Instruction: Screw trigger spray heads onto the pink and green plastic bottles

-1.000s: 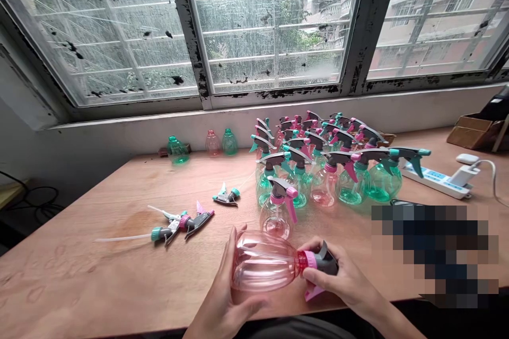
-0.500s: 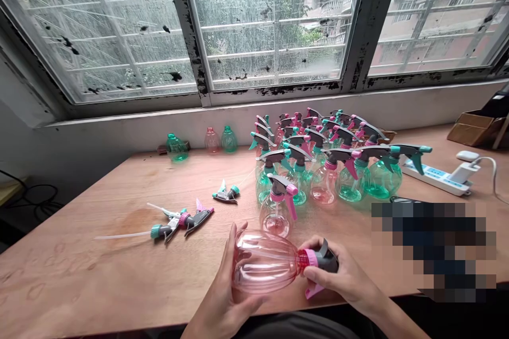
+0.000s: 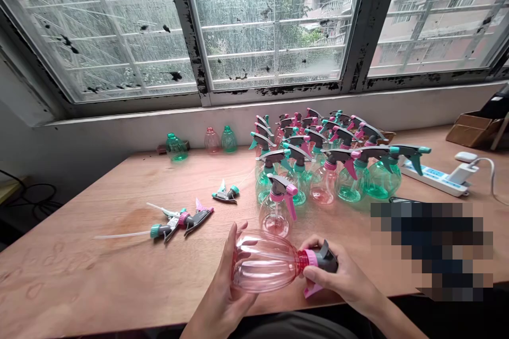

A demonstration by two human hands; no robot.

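Note:
Lying sideways over the table's front edge, a clear pink spray bottle [image 3: 264,262] is between my hands, its base to the left. My left hand [image 3: 225,283] cups the base, with fingers behind it and the thumb underneath, partly hidden. At the neck, my right hand [image 3: 344,275] grips the grey spray head [image 3: 326,258] and its pink collar; a pink trigger pokes out below. Just behind the held bottle stands another pink spray bottle [image 3: 275,217] with its head fitted. Loose trigger sprayers [image 3: 196,220] with tubes rest on the table to the left.
Several green and pink spray bottles [image 3: 352,185] stand grouped at the back right. Bottles without heads [image 3: 228,140] are by the wall. Farther right are a white power strip [image 3: 437,177] with a plugged-in charger, a cardboard box [image 3: 471,131] and a blurred-out dark patch.
My left thumb has shifted in under the bottle. Both hands keep their hold on it, and the bottle stays in nearly the same place.

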